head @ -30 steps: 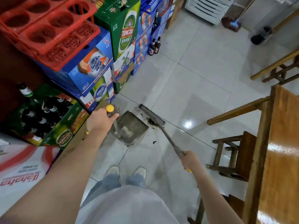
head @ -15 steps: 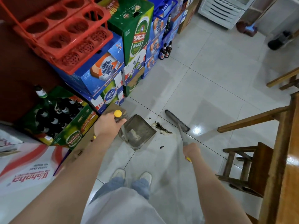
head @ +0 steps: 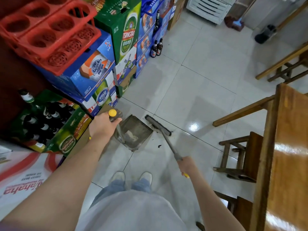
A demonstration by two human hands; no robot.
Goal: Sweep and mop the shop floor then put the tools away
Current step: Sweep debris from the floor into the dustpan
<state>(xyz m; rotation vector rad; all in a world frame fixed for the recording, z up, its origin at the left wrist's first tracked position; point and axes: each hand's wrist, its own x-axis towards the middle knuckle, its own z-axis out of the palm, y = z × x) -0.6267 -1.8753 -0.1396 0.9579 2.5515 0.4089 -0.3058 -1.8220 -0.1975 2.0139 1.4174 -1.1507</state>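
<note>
- Head view: beer cartons [head: 93, 72] are standing stacked at the left.
- Left hand [head: 102, 125] is clamping the dustpan [head: 135, 132] handle; pan is resting on the floor [head: 200, 80].
- Right hand [head: 185, 165] is gripping the broom [head: 158, 125], its head touching the pan's mouth.

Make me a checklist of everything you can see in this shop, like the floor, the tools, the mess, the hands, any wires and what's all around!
Surface: pale glossy tile floor, with a glare spot.
Job's things: grey dustpan resting on the floor; broom with its head just beyond the pan's open edge.
Clutter: dark debris at the broom head; one stray dark bit near the pan.
Grippers: left hand grips the dustpan's yellow-capped handle; right hand grips the broom handle.
Cables: nothing seen.
Surroundings: stacked beer cartons, red crates, two bottles standing on the floor, wooden table, stools.
</note>
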